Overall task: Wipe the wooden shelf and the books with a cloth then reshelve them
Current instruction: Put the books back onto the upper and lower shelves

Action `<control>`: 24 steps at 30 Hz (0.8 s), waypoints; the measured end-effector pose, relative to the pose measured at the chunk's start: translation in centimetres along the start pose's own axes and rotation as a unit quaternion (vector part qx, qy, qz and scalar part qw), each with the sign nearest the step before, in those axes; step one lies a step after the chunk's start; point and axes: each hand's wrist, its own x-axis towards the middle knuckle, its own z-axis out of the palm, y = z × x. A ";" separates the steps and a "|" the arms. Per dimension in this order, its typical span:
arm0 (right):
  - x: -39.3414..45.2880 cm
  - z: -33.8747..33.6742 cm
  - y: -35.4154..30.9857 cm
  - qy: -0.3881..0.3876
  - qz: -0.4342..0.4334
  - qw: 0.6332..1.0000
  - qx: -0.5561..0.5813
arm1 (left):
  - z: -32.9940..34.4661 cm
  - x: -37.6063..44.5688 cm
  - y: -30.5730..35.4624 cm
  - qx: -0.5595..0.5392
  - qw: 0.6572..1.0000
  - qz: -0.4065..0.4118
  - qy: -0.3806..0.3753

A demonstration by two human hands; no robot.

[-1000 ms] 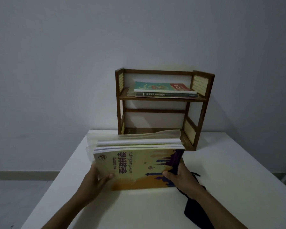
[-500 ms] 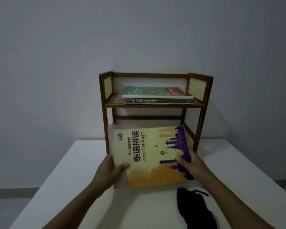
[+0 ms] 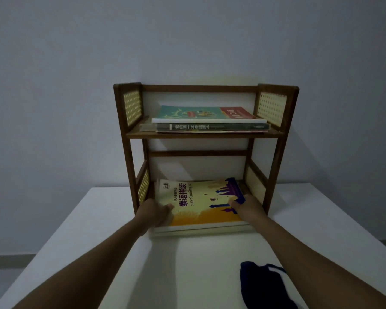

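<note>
white table [image 3: 321,219]: book stack [image 3: 201,204] overhangs wooden shelf's [image 3: 129,152] lower front edge.

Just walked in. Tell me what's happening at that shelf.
A person is reshelving books. Both hands, left hand and right hand, grip a stack of books topped by a yellow cover, lying flat and partly in the bottom tier of the wooden shelf, its near edge still sticking out. More books lie on the top tier. A dark cloth lies on the white table.
</note>
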 end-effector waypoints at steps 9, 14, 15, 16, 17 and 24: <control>-4.1 -3.5 1.6 -0.140 -0.074 0.987 -0.003 | -1.1 -4.8 -2.4 0.173 0.968 0.183 0.003; -5.7 -1.8 4.6 -0.044 -0.155 0.981 -0.104 | -1.0 -6.2 -3.3 0.238 0.948 0.209 0.034; -5.6 -1.5 4.8 -0.023 -0.163 0.982 -0.094 | -1.0 -6.1 -3.2 0.252 0.941 0.218 0.049; -5.5 -1.4 4.7 -0.016 -0.160 0.983 -0.084 | -1.0 -5.8 -3.1 0.272 0.932 0.232 0.065; -5.3 -1.4 4.4 -0.014 -0.155 0.985 -0.076 | -1.0 -5.6 -2.7 0.289 0.924 0.240 0.074; -3.0 -1.1 2.5 -0.001 -0.140 0.983 -0.118 | -0.5 -3.3 -1.0 0.305 0.932 0.189 0.043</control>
